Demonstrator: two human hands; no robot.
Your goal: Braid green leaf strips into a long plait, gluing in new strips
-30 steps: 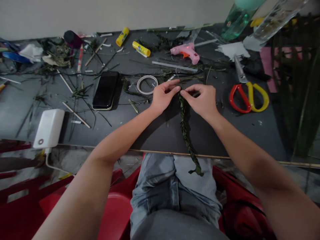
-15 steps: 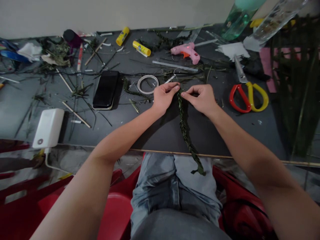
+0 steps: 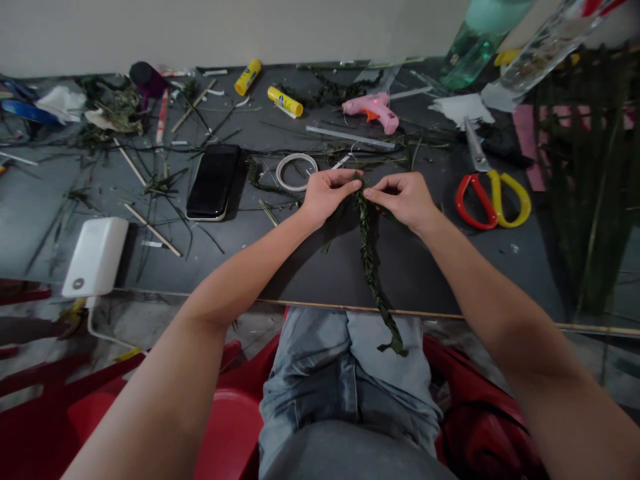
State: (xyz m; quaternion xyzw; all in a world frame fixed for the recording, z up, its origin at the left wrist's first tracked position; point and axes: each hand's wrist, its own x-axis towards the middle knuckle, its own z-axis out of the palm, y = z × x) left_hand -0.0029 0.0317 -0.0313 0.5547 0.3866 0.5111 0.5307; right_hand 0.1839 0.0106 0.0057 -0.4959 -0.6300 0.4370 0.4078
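A dark green braid of leaf strips (image 3: 369,257) runs from between my hands down over the table's front edge, its loose end above my lap. My left hand (image 3: 327,195) pinches the upper end between thumb and fingers. From the other side my right hand (image 3: 404,199) closes thumb and finger at the same end of the braid. A thin green strip (image 3: 327,245) hangs below my left hand. White ring of tape (image 3: 297,172) lies just behind my left hand. To the right of my right hand are scissors (image 3: 493,199) with red and yellow handles.
Behind my hands lie a pink glue gun (image 3: 374,110), a clear glue stick (image 3: 350,137) and two yellow glue tubes (image 3: 285,101). A black phone (image 3: 214,181) and a white power bank (image 3: 96,257) with a cable sit left. Bottles (image 3: 483,43) and palm leaves (image 3: 587,200) stand right.
A thin green strip now shows beneath my left hand. Both hands stay pinched at the braid's top end, and the view has shifted slightly.
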